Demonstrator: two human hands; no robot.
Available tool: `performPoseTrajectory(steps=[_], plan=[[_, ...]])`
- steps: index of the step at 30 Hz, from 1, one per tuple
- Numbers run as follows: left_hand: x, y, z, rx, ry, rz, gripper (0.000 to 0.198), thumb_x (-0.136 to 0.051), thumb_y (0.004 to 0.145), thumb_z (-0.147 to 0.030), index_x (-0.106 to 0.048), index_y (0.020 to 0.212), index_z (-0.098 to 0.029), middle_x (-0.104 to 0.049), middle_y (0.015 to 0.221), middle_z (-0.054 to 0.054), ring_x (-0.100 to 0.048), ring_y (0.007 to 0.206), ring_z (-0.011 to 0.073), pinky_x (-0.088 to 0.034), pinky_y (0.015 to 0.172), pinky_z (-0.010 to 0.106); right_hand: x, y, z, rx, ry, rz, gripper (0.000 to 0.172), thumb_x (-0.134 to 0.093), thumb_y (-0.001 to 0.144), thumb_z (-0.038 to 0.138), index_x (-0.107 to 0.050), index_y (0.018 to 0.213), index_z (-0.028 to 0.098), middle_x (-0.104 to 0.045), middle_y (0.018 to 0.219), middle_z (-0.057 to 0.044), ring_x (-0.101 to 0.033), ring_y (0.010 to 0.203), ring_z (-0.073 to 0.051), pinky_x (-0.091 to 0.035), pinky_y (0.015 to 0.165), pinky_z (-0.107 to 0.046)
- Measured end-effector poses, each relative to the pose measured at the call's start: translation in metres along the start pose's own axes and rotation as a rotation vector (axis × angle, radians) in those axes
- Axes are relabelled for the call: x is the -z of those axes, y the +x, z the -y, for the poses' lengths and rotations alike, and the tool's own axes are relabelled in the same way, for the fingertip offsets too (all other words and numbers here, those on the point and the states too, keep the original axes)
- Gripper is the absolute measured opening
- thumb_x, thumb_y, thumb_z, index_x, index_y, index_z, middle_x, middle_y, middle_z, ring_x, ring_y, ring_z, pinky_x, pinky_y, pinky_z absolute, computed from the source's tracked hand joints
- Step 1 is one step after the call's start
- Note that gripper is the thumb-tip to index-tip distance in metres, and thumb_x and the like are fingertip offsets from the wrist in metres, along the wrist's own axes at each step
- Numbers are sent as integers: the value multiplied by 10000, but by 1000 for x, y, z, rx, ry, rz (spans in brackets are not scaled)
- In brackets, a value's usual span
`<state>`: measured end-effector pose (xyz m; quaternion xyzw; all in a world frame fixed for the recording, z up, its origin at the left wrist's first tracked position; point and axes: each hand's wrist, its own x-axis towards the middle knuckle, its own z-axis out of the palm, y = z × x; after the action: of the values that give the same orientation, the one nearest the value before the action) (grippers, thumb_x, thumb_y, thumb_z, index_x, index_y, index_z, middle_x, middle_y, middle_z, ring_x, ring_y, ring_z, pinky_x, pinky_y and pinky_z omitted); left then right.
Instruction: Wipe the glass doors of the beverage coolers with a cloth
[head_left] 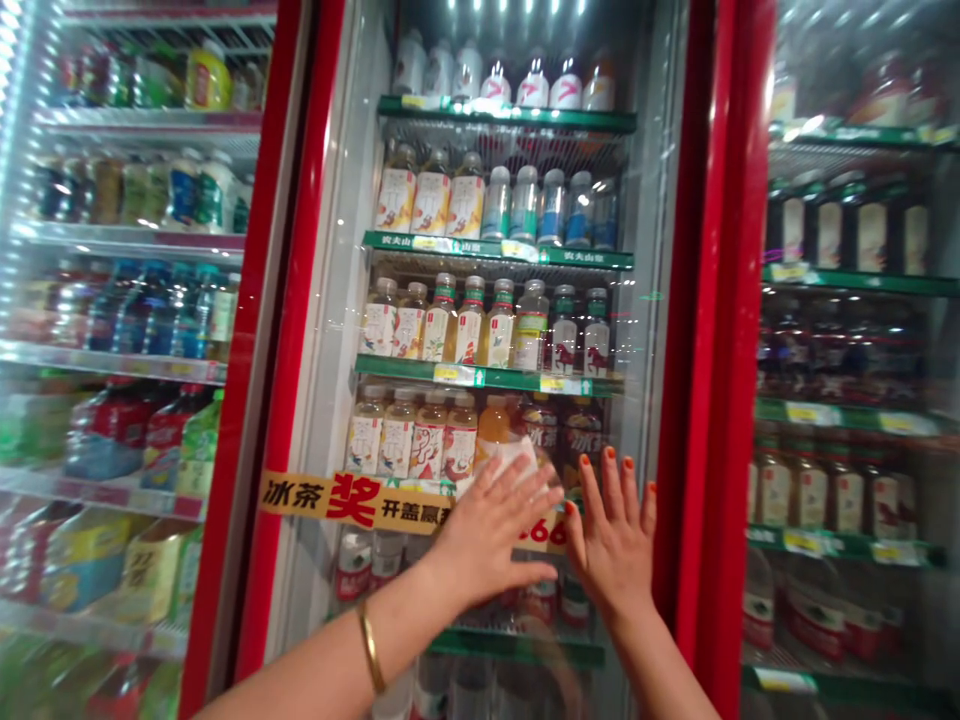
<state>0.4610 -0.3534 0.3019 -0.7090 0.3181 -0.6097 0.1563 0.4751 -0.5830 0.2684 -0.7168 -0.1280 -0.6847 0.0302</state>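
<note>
My left hand (491, 525), with a gold bangle (370, 648) on its wrist, lies with its fingers stretched over a white tissue (527, 452) against the glass door (630, 420). Most of the tissue is hidden under the fingers. To its right, my right hand (615, 545) rests flat on or very near the glass, orange-nailed fingers spread and nothing in them. Both hands partly cover a yellow promotional strip (300, 497) with black and red characters. Bottled teas (431, 430) stand on the shelf behind the glass.
A red door frame (716, 400) edges the cooler on the right. Another drinks cooler with several shelves of bottles (139, 300) stands on the left. More bottles (810, 490) sit behind glass on the right. Green shelf edges (495, 376) carry price labels.
</note>
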Motion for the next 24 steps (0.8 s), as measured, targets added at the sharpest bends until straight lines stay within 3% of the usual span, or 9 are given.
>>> performPoseTrajectory(steps=[3, 6, 8, 10, 14, 16, 19, 21, 24], plan=[[4, -20, 13, -85, 9, 13, 964, -457, 931, -892, -344, 1705, -328, -148, 1853, -55, -8, 1735, 312, -15, 1438, 543, 1, 1, 0, 10, -7, -5, 694, -455, 1108, 354, -206, 1746, 243, -173, 1829, -86, -127, 1711, -293, -145, 1376, -600], [14, -11, 62, 242, 3, -28, 889, -502, 1001, -752, -221, 1738, -343, -166, 1852, 0, -12, 1733, 324, -65, 1424, 611, 0, 1, 1, 12, -32, 0, 707, -465, 1099, 326, -199, 1748, 235, -182, 1826, -98, -121, 1711, -301, -148, 1376, -605], [15, 10, 79, 473, -10, -68, 900, -508, 1019, -706, -128, 1752, -349, -122, 1858, 32, 1, 1730, 351, -106, 1404, 670, -1, 1, 2, 10, -38, -3, 714, -475, 1094, 325, -202, 1748, 231, -181, 1825, -101, -114, 1712, -302, -140, 1379, -605], [10, 29, 68, 512, -25, -100, 948, -485, 1008, -748, -94, 1758, -320, -63, 1863, 64, 17, 1726, 382, -101, 1391, 699, -2, 1, 0, 13, -43, -6, 721, -489, 1089, 320, -209, 1746, 219, -178, 1825, -107, -112, 1712, -302, -132, 1382, -601], [-8, 32, 8, 156, -76, -107, 973, -452, 981, -816, -133, 1755, -320, -61, 1865, -17, 24, 1731, 345, -26, 1421, 601, 1, 1, -2, 15, -18, 13, 717, -498, 1089, 319, -220, 1743, 226, -168, 1829, -101, -116, 1712, -299, -132, 1381, -614], [-12, 23, -11, 77, -140, -116, 1021, -421, 981, -833, -76, 1760, -268, -43, 1866, -1, 18, 1732, 323, -12, 1424, 550, 5, 0, 2, -32, 39, 1, 722, -472, 1092, 302, -178, 1750, 243, -134, 1837, -79, -76, 1716, -292, -137, 1377, -636], [-8, 12, -12, 119, -327, -118, 1121, -246, 961, -893, 61, 1745, -152, 23, 1855, 128, 39, 1732, 281, -16, 1421, 513, 9, 3, 23, 44, 233, -66, 748, -397, 1082, 272, -82, 1758, 221, -26, 1848, -63, 1, 1717, -293, -176, 1374, -639], [-1, 8, -4, 158, -504, -108, 1114, -124, 948, -898, 166, 1725, -154, 69, 1844, 173, 27, 1731, 276, -84, 1417, 528, 7, 7, 45, 203, 344, -78, 758, -347, 1081, 293, -18, 1759, 210, -9, 1849, -53, -62, 1716, -259, -282, 1364, -553], [14, 0, 12, 226, -734, -103, 1051, -1, 944, -868, 264, 1694, -181, 147, 1828, 189, -86, 1725, 287, -279, 1374, 522, 1, 16, 73, 296, 359, 2, 772, -337, 1081, 294, 21, 1754, 175, -213, 1826, -87, -246, 1680, -199, -425, 1292, -427]])
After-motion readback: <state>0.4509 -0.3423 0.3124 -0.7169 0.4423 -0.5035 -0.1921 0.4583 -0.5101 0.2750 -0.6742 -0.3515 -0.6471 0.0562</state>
